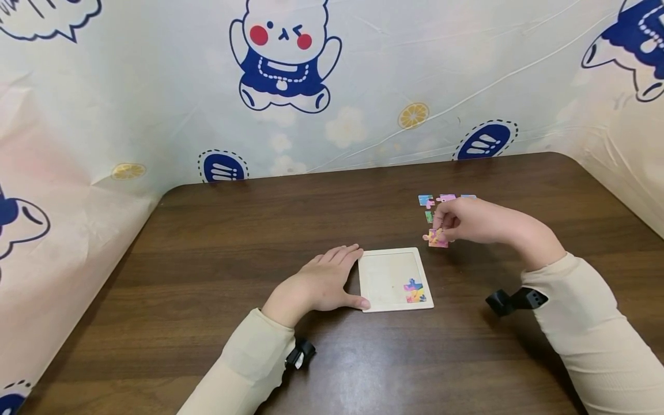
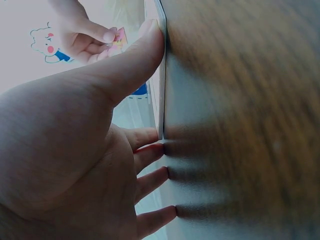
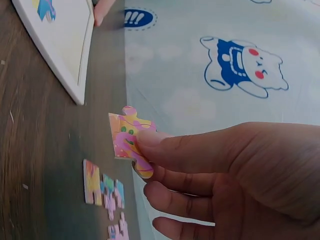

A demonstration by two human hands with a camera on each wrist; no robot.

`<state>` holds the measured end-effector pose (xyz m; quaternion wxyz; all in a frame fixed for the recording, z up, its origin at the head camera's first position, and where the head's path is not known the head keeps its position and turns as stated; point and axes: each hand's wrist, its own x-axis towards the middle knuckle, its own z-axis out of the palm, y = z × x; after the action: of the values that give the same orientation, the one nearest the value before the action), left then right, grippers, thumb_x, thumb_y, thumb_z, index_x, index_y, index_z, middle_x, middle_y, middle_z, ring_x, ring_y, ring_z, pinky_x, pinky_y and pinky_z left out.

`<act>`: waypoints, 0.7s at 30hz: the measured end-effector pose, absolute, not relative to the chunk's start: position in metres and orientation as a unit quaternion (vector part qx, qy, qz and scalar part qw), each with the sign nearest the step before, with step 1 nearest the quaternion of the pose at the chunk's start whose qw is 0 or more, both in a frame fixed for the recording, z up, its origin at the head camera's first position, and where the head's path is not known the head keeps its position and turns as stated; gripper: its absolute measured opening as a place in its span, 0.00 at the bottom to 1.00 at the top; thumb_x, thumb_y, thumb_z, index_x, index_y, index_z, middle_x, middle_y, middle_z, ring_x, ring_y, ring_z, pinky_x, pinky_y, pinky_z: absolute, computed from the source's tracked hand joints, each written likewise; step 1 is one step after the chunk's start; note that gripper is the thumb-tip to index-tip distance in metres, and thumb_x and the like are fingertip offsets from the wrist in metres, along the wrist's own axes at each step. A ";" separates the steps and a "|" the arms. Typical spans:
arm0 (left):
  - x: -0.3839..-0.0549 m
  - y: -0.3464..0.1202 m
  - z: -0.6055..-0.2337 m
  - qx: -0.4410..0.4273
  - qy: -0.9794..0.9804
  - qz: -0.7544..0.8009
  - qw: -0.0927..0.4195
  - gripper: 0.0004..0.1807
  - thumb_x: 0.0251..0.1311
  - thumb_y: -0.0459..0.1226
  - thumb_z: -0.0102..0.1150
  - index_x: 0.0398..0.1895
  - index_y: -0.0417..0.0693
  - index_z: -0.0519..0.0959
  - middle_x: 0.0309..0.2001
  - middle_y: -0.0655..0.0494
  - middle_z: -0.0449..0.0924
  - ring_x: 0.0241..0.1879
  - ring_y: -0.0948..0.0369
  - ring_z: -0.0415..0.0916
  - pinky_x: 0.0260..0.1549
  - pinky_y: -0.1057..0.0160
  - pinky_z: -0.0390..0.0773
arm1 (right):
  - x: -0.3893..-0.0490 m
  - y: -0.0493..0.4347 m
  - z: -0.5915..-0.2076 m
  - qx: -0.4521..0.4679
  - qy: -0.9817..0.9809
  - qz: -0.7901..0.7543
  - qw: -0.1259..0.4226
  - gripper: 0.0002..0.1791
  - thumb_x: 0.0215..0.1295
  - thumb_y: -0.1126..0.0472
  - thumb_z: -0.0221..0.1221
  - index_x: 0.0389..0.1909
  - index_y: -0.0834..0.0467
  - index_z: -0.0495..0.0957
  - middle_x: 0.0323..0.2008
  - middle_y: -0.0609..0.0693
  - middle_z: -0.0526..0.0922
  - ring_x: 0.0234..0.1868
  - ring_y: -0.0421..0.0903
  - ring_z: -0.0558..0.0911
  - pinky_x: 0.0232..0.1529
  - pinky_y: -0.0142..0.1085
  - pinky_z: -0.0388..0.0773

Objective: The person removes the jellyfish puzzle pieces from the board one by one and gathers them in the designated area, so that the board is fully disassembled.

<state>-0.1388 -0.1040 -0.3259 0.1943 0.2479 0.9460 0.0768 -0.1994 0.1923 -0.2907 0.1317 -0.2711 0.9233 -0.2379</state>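
Between thumb and fingers my right hand (image 1: 474,220) pinches a pink and yellow puzzle piece (image 3: 129,132), raised above the table in the right wrist view. My left hand (image 1: 325,280) lies at the left side of a pale square puzzle tray (image 1: 384,282). Its thumb is on the tray's near left corner, and the other fingers reach to the far left corner with their tips on the table. In the tray's near right corner sit joined colourful pieces (image 1: 415,291); the rest of its floor is bare.
Several loose puzzle pieces (image 1: 425,200) lie on the brown table (image 1: 249,230) beyond the tray, partly hidden behind my right hand. A printed cloth (image 1: 363,69) with cartoon figures rises behind the table's far edge. Black wrist cameras (image 1: 301,353) are strapped over both sleeves.
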 end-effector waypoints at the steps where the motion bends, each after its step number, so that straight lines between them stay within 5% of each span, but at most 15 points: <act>1: -0.139 -0.104 -0.326 0.247 0.946 0.075 0.195 0.54 0.57 0.62 0.63 0.79 0.50 0.49 0.79 0.56 0.45 0.77 0.55 0.43 0.72 0.49 0.51 | -0.201 0.194 -0.291 -0.268 0.925 -0.236 0.128 0.05 0.61 0.66 0.67 0.34 0.59 0.79 0.27 0.45 0.80 0.30 0.41 0.76 0.33 0.36 0.75; 21: -0.140 -0.104 -0.328 0.250 0.947 0.074 0.190 0.55 0.57 0.63 0.63 0.79 0.50 0.49 0.79 0.56 0.46 0.77 0.55 0.43 0.72 0.48 0.51 | -0.223 0.232 -0.308 -0.216 0.953 -0.191 0.094 0.05 0.60 0.67 0.68 0.33 0.59 0.80 0.23 0.46 0.78 0.27 0.45 0.73 0.32 0.41 0.70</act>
<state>-0.1395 -0.1040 -0.3276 0.1900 0.2499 0.9465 0.0744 -0.2232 0.2324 -0.3081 0.0943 -0.2163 0.9527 -0.1914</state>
